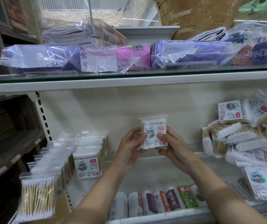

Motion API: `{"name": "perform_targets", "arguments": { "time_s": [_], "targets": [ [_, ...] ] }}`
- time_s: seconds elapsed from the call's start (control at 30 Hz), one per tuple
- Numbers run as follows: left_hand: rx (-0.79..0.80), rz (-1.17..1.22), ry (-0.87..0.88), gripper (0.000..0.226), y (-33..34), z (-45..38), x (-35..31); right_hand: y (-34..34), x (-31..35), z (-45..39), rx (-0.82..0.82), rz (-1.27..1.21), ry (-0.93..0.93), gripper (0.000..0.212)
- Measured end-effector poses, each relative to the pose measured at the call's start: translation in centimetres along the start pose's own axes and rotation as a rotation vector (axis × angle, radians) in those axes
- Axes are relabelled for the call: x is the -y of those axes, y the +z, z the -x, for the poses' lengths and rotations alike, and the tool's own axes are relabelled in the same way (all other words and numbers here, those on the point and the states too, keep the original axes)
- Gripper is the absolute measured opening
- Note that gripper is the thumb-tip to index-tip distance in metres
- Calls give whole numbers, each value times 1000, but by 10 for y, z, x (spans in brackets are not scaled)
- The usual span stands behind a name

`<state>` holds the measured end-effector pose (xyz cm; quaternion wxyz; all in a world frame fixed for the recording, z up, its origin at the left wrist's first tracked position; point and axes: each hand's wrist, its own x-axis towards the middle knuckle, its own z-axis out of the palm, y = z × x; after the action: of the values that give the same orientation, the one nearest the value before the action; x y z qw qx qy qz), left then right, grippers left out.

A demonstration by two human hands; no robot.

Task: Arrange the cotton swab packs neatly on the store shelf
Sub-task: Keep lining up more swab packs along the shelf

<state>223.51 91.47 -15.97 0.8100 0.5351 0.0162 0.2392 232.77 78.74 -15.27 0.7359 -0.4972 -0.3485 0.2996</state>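
Observation:
I hold one cotton swab pack [154, 133] upright in front of the shelf's back wall, label towards me. My left hand [132, 146] grips its left edge and my right hand [171, 147] grips its right edge, thumbs on the label. On the shelf [145, 172] at the left stand neat rows of swab packs [87, 164], the front one facing me. At the right lies a loose, jumbled heap of swab packs [242, 138].
The glass shelf above [129, 75] carries purple and pink bagged rolls [116, 59]. Below the swab shelf lies a row of small wrapped rolls [155, 202]. A dark wooden rack [8, 135] stands at the left. A perforated shelf upright [43, 117] runs beside it.

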Motion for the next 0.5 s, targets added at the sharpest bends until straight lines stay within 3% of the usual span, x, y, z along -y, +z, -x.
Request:
{"name": "perform_targets", "arguments": {
  "time_s": [0.1,0.33,0.5],
  "targets": [
    [-3,6,17,33,1,0,0,0,0,0,-18,11,-10,22],
    [-35,21,83,40,3,2,-1,-1,-1,0,32,-11,-4,46],
    [-87,108,76,13,4,1,-1,-2,0,0,75,-48,57,36]
  ]
}}
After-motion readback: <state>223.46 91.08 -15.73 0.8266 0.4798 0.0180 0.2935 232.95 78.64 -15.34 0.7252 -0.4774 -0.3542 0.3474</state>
